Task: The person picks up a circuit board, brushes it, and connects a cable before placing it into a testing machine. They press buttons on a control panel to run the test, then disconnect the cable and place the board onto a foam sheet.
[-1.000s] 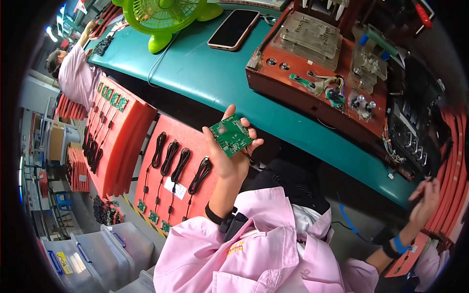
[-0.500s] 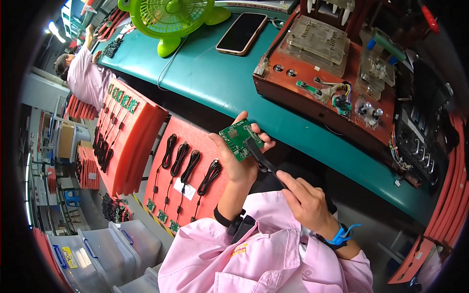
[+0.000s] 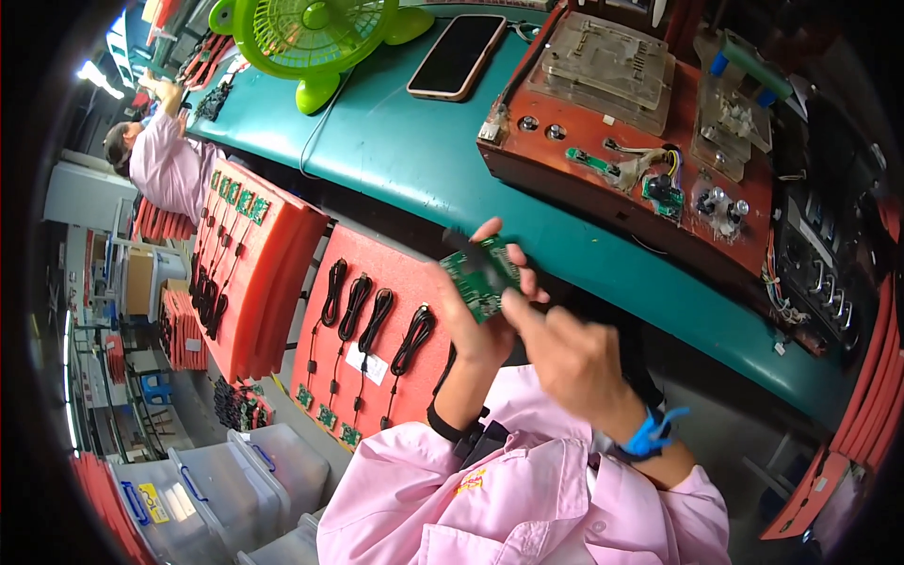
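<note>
My left hand point(image 3: 473, 337) grips a green circuit board point(image 3: 465, 287) by its edges, tilted up in front of my body. In my right hand point(image 3: 573, 363), closed and smeared by motion, is a black brush point(image 3: 462, 242). Its blurred dark head lies across the board's upper left part, and the handle runs over the board to my fingers. Whether the bristles touch the surface, I cannot tell.
Left of my hands, a red foam board point(image 3: 363, 259) carries several coiled black cables point(image 3: 356, 306) with small green boards. Beyond is a stack of foam sheets point(image 3: 273, 311). The teal bench point(image 3: 405, 141) holds a green fan point(image 3: 315, 33), a phone point(image 3: 459, 56) and a red test fixture point(image 3: 603, 188).
My right hand has moved up and left toward the board, sliding the brush from its lower right to its upper left. My view has shifted slightly; my left hand still holds the board.
</note>
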Demonstrator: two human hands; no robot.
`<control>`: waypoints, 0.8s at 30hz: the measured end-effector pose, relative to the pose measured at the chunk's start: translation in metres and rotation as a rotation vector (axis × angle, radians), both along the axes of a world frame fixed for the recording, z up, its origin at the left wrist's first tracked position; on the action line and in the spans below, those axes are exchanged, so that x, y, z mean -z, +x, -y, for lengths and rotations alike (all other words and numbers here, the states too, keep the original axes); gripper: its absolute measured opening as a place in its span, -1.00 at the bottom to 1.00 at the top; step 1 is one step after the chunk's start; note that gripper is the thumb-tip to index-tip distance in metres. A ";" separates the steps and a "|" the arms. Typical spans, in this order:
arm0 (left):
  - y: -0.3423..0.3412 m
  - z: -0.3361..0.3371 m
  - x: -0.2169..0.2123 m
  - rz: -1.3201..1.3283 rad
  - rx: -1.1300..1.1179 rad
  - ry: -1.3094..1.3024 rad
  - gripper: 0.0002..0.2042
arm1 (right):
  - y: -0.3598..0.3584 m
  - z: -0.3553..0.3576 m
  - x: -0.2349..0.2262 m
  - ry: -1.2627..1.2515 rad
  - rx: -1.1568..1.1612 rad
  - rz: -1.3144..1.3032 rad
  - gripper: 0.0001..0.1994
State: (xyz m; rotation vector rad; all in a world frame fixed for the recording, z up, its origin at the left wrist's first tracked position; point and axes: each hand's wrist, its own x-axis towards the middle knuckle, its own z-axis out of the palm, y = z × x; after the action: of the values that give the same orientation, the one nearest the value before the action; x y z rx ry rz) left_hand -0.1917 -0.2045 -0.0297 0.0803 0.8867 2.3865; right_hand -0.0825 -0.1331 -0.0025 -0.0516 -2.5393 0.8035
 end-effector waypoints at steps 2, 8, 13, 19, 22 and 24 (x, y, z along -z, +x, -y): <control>-0.002 0.003 -0.001 -0.001 -0.020 -0.014 -0.22 | 0.005 0.004 -0.003 -0.018 -0.041 0.004 -0.65; -0.008 0.009 0.007 -0.025 0.051 -0.030 -0.22 | -0.013 0.004 0.004 0.026 0.010 -0.018 -0.61; -0.002 0.010 0.002 -0.056 0.043 -0.091 -0.21 | 0.020 0.015 -0.008 0.068 0.000 0.066 -0.58; -0.007 0.008 0.000 0.014 -0.016 -0.039 -0.22 | 0.001 0.010 0.000 0.094 0.039 0.055 -0.55; -0.009 0.010 0.001 -0.027 -0.020 -0.047 -0.23 | 0.017 0.014 0.000 0.103 0.006 0.116 -0.54; -0.006 0.008 0.002 -0.063 -0.047 -0.057 -0.23 | -0.004 0.010 0.004 0.123 0.072 0.067 -0.55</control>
State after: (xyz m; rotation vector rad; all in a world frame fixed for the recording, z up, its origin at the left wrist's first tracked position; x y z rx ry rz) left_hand -0.1980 -0.2120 -0.0313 0.1140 0.9956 2.4113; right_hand -0.0861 -0.1434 -0.0068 -0.1316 -2.6280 0.6265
